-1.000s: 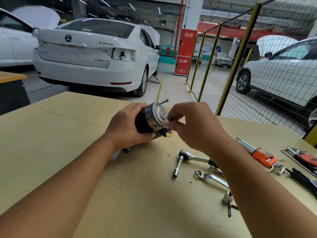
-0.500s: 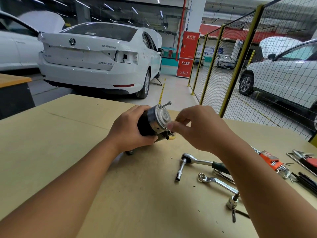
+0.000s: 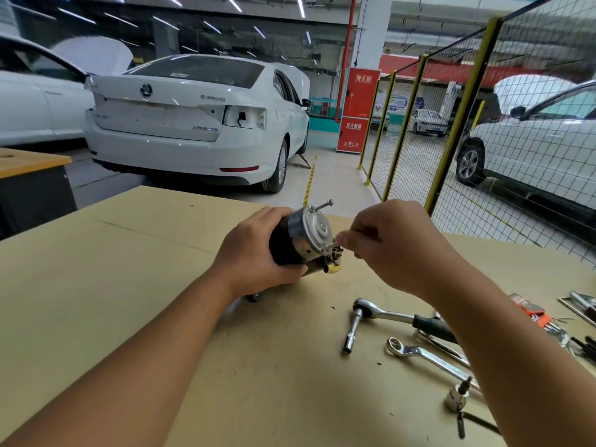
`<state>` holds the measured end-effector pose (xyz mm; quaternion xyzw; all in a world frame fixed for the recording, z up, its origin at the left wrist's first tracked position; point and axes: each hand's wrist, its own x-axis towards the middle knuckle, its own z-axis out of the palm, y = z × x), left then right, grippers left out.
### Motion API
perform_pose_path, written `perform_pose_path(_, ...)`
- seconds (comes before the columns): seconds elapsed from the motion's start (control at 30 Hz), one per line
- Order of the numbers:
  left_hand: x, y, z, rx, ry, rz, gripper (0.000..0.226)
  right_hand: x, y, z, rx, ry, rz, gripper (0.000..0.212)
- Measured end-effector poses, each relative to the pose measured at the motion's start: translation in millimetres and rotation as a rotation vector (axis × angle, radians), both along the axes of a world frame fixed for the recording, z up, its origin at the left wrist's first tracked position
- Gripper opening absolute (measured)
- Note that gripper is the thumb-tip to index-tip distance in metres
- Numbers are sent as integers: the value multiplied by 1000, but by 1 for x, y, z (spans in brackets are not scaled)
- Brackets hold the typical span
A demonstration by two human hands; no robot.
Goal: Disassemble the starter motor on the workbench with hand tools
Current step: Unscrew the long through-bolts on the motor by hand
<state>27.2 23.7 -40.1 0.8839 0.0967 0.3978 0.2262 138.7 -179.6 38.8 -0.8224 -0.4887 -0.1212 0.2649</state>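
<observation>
L hand grips motor body, tilted on worktop. R hand pinches lower bolt at end cap. Keep motor steady, turn w/ fingertips, pull straight out; upper bolt next.
</observation>
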Motion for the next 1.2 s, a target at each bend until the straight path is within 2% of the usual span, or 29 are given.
perform_pose_path(0.17,-1,0,1,-5,8,1,78,-2,2,-3,-14,-16,-5,35)
perform_pose_path(0.27,-1,0,1,-1,7,2,78,-3,1,-3,28,0,47,13)
perform_pose_path(0.33,-1,0,1,0,5,2,79,-4,-1,-3,49,19,91,21)
perform_pose_path(0.43,0,0,1,2,10,5,81,-4,1,-3,-34,11,47,21)
perform_pose_path(0.5,0,0,1,5,9,9,80,-3,4,-4,-101,-15,3,36)
perform_pose_path(0.53,0,0,1,6,11,11,80,-4,5,-4,-110,-18,8,34)
perform_pose_path(0.63,0,0,0,8,11,4,80,-6,2,-3,-69,-38,69,8)
perform_pose_path(0.77,0,1,1,10,10,-2,80,-4,1,-3,-20,-1,64,16)
perform_pose_path(0.87,-1,1,1,9,10,1,81,-3,5,-5,-87,-33,-12,42)
perform_pose_path(0.9,-1,1,1,9,12,2,80,-3,6,-5,-81,-33,-4,40)
perform_pose_path(1.0,0,1,0,4,12,-1,79,-3,4,-3,-38,-11,75,15)
perform_pose_path(1.1,0,1,-1,5,12,8,79,-4,3,-4,-8,26,80,14)
perform_pose_path(1.2,0,1,0,1,15,10,80,-4,7,-9,-106,-23,-24,44)
